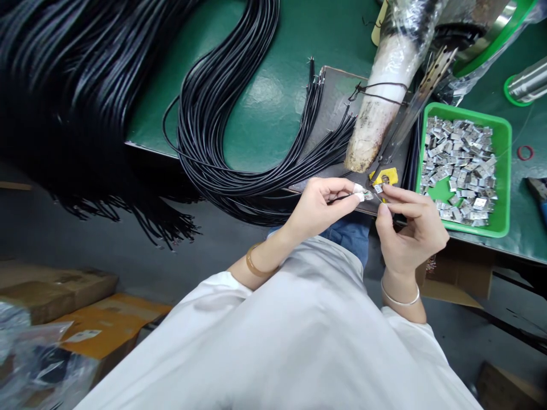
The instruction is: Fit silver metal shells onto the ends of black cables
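My left hand is closed in a pinch on the end of a black cable, with white wrapping on its fingertips. Fine, light-coloured wire ends show just past those fingertips. Close by on the right, my right hand has thumb and fingers drawn together at a small silver metal connector. A thin strand runs between the two hands; its kind is too fine to make out. Right behind the fingertips sits a yellow piece at the bench edge, beneath a plastic-wrapped white tube.
A green tray of small metal connectors stands right of my hands. Bundled black cables curve over the green bench, and more hang off its left edge. Pliers lie far right. Cardboard boxes stand on the floor at left.
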A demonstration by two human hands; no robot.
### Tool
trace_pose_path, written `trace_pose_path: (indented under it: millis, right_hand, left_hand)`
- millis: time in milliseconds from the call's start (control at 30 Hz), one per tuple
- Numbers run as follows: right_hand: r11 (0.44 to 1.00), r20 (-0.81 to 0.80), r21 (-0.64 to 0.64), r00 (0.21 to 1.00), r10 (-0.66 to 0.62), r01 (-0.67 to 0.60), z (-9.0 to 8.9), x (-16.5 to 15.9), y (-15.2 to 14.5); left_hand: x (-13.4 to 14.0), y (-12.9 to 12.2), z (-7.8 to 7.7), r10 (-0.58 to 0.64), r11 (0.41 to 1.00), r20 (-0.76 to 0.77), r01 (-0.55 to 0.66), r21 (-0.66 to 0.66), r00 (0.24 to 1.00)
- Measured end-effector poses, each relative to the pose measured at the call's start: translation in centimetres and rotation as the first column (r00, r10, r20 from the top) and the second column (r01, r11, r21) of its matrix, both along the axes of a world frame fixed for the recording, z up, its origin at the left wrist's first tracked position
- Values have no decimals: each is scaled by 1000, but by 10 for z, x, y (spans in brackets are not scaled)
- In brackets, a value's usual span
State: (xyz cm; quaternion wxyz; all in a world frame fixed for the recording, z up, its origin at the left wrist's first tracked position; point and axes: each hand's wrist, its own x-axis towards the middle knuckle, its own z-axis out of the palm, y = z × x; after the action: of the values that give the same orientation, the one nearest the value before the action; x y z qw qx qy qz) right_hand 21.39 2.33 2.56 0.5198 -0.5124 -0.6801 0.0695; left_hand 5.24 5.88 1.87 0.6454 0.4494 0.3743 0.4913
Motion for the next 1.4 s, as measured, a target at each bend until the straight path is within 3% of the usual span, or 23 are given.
trace_pose_path:
  millis: [500, 1067, 1400]
  right_hand:
    - [996, 24, -65, 998, 58, -56, 0, -1, -3]
    - [997, 63, -68, 997, 48, -44, 0, -3, -3]
    - [997, 193, 50, 980, 54, -65, -6, -6, -5]
  left_hand:
    - [5, -11, -2, 118, 987, -176, -95, 132, 977]
    - [5, -15, -4, 30, 999, -117, -25, 37, 993]
    - [0, -11, -8, -79, 996, -130, 83, 25, 988]
